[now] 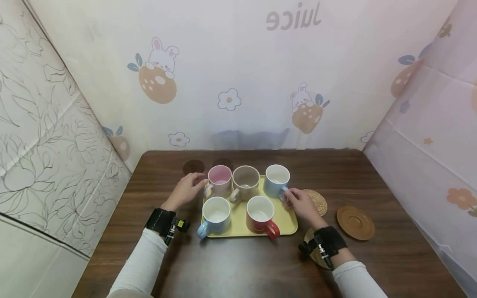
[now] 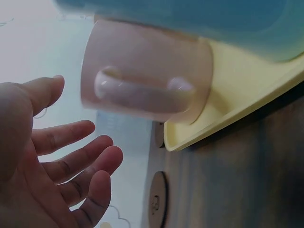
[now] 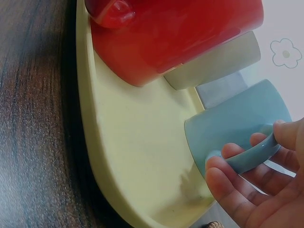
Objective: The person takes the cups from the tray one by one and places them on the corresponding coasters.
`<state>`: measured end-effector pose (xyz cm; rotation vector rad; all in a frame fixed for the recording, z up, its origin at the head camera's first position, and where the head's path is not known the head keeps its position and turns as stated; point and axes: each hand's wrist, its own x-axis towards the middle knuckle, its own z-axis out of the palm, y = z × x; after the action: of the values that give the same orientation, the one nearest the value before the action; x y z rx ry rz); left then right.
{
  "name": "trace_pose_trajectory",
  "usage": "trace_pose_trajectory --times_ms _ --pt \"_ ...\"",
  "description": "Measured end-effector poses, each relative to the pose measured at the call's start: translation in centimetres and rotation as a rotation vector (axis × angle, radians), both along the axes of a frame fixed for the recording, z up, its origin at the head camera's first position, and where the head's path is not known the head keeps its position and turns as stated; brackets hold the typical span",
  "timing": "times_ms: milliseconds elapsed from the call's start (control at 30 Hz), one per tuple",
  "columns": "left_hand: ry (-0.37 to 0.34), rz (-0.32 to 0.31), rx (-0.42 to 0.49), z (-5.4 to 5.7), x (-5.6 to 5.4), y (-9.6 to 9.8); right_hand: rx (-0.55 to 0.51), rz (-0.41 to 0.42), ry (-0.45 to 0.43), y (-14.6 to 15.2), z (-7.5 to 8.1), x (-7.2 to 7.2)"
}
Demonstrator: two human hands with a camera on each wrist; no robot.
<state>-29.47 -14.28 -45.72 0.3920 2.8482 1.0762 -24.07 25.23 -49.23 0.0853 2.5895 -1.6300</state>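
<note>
My right hand (image 1: pixel 302 203) grips the handle of a light blue mug (image 1: pixel 273 187) at the back right of the yellow tray (image 1: pixel 238 227). In the right wrist view its fingers curl round the handle (image 3: pixel 251 159). My left hand (image 1: pixel 186 191) is at the tray's back left, beside the pink mug (image 1: pixel 220 187). Its fingers are spread and relaxed in the left wrist view, apart from the pink mug's handle (image 2: pixel 142 95). A taupe mug (image 1: pixel 246 182) stands in the back row. In front are a blue mug (image 1: pixel 217 219) and a red mug (image 1: pixel 257 221).
Two dark round coasters (image 1: pixel 193 167) lie behind the tray at the left. To the right are a woven coaster (image 1: pixel 319 202) and a brown wooden saucer (image 1: pixel 355 223). Another round coaster (image 1: pixel 321 263) is partly hidden under my right wrist. A patterned curtain (image 1: pixel 238 128) hangs behind the table.
</note>
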Motion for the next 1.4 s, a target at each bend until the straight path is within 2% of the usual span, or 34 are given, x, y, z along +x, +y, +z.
trace_pose_trajectory --times_ms 267,633,1233,1400 --pt "-0.016 0.04 0.031 -1.2 1.0 0.5 0.011 0.005 -0.011 -0.1 0.3 -0.3" --pt "0.015 0.099 0.065 -2.4 1.6 1.3 0.0 0.02 -0.001 -0.1 0.3 -0.5" --pt "0.033 0.124 0.133 -3.1 1.9 2.0 0.01 0.012 0.002 0.0 0.2 -0.3" --pt "0.037 0.113 0.129 -3.0 2.0 1.9 0.061 0.008 -0.008 -0.2 0.4 -0.1"
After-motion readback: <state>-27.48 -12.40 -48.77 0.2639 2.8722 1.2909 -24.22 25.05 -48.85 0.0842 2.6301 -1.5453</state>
